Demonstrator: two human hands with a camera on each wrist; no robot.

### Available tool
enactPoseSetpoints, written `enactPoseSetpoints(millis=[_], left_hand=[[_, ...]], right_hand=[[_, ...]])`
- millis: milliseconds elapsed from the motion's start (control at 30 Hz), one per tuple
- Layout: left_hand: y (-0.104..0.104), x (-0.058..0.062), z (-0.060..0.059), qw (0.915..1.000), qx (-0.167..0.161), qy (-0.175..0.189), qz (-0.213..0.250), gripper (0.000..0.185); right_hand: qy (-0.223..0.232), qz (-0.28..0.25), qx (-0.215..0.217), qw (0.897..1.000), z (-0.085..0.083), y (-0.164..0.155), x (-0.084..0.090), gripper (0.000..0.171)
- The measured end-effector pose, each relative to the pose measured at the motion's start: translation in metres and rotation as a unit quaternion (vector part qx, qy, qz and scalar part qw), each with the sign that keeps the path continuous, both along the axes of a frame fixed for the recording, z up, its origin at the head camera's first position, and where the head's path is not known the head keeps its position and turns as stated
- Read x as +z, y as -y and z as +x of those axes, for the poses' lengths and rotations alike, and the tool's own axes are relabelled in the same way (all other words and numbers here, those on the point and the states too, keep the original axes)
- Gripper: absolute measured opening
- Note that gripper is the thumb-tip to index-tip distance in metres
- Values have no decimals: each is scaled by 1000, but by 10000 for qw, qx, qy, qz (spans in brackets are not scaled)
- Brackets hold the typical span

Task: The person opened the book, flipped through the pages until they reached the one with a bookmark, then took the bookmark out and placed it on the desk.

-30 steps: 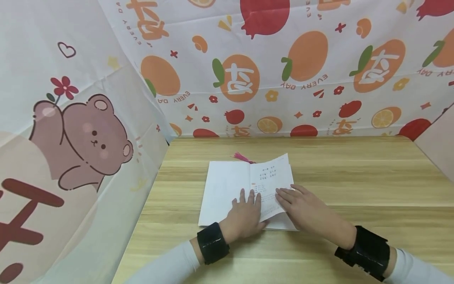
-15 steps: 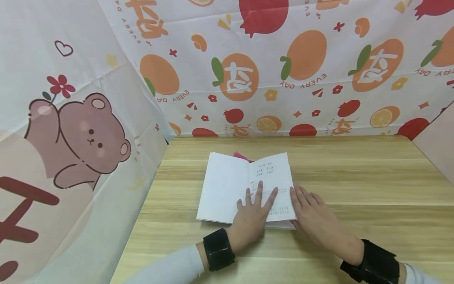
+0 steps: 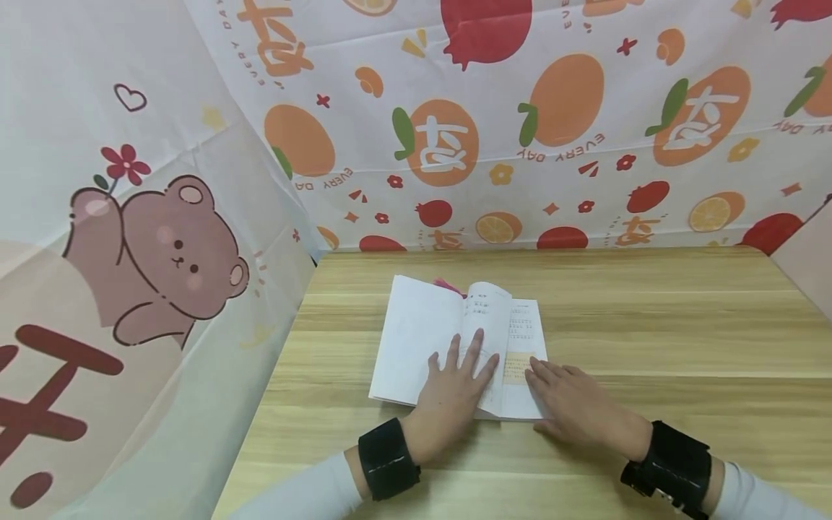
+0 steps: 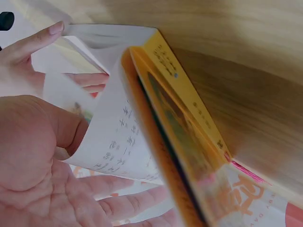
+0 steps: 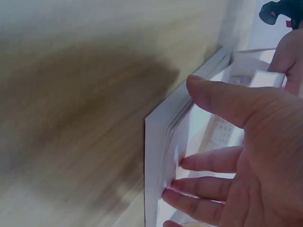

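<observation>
- Cloth screen (image 3: 149,238): thin printed fabric, faintly creased, brown bear motif, at 9 o'clock of the table.
- Table (image 3: 650,339): pale wood-grain top, matte, rectangular.
- Book (image 3: 416,339): open paperback at table centre; smooth white pages, yellow cover edge in the left wrist view; one printed leaf (image 3: 487,318) arches up near the spine.
- Pink tassel (image 3: 448,286): at the book's 12 o'clock edge.
- Left hand (image 3: 455,393): fingers straight and spread, lying flat at the book's 6 o'clock, under the arched leaf; gripping nothing.
- Right hand (image 3: 575,408): relaxed, flat, fingertips (image 3: 534,370) touching the right page at 4 o'clock; gripping nothing.
- Black wrist bands (image 3: 672,462): glossy, on both forearms.
</observation>
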State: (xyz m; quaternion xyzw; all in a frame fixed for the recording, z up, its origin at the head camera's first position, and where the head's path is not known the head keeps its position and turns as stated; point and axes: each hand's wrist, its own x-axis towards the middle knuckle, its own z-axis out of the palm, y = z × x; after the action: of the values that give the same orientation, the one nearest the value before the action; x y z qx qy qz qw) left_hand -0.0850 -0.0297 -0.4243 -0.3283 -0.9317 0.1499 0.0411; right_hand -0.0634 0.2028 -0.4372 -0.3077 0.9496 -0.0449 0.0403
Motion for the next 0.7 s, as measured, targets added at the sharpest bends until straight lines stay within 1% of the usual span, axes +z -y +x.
enactPoseSetpoints(millis=[100,200,300,367,433,500,567,633,700], left_hand=[[5,0,-2,9997,-15,-124,-232,51],[11,1,-4,9980,37,-335,-531,46],[17,3,-8,9946,97,-607,-834,41],[21,3,-11,9931,99,-731,-915,41],[24,4,-14,9935,40,-739,-859,42],[26,4,-16,9959,-58,-581,-689,42],[28,3,-17,9981,-204,-270,-506,42],[29,2,-18,9985,-319,239,-370,47],[29,2,-20,9963,-370,727,-282,53]], right_hand=[[47,-48,-25,10000,-4,-1,1,75],[117,-74,-24,9999,-8,-2,4,76],[217,-110,-43,9997,-12,-3,8,76],[268,-123,-45,9996,-15,-4,9,76],[337,-184,-26,9993,-19,-5,10,75],[340,-227,61,9991,-22,-6,10,74],[331,-302,121,9989,-25,-7,10,71],[329,-351,154,9987,-27,-7,10,68],[320,-365,162,9987,-28,-7,10,65]])
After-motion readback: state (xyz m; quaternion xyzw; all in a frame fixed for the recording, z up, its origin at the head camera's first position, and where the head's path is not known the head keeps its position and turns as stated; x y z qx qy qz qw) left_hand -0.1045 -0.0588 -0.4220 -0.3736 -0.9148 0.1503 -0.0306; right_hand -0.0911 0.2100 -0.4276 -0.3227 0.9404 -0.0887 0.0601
